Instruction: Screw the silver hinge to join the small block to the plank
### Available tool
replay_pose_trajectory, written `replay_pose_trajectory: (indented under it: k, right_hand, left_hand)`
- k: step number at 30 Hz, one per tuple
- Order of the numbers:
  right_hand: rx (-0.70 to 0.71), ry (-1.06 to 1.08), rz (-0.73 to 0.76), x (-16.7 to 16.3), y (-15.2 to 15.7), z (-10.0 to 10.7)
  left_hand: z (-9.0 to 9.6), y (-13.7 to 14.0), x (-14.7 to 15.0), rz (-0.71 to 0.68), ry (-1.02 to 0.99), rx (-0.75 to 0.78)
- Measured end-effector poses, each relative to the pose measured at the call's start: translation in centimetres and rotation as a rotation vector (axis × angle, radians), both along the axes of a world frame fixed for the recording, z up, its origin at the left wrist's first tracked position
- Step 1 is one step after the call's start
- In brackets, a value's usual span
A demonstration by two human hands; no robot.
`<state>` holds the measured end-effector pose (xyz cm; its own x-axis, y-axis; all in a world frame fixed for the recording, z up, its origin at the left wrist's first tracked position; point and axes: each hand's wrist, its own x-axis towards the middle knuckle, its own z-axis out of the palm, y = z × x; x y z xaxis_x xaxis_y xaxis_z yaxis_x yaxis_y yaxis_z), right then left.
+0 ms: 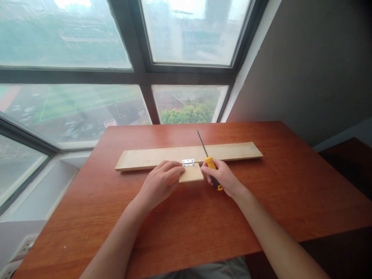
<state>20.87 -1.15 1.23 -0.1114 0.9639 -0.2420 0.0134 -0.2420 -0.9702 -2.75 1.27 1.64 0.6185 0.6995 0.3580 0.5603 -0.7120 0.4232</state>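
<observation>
A long, pale wooden board (151, 157) lies across the table. A silver hinge (188, 162) with screws in it joins its near edge to a small wooden piece (192, 174). My left hand (162, 178) grips the left edge of that small piece by the hinge, fingers bent and close together. In my right hand (222, 176) is a screwdriver (210, 162) with a yellow and black handle, its metal shaft tilted up and away, tip apart from the hinge. My right fingertips are beside the small piece's right edge; whether they touch it I cannot tell.
The reddish-brown table (162, 240) stands against large windows with dark frames (186, 79). A grey wall (302, 69) rises at the right. Wall sockets (24, 248) show at the lower left, beside the table.
</observation>
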Motion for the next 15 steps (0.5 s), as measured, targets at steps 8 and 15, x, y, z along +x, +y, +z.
replay_pose_trajectory:
  k: [8,15]
  right_hand:
    - [0.025,0.108,-0.065,0.9,-0.1,-0.4]
    - [0.0,0.139,-0.068,1.8,-0.4,-1.0]
  left_hand:
    - [0.2,0.6,1.0,0.13,-0.252,-0.17]
    - [1.6,3.4,2.3,0.281,-0.233,-0.307]
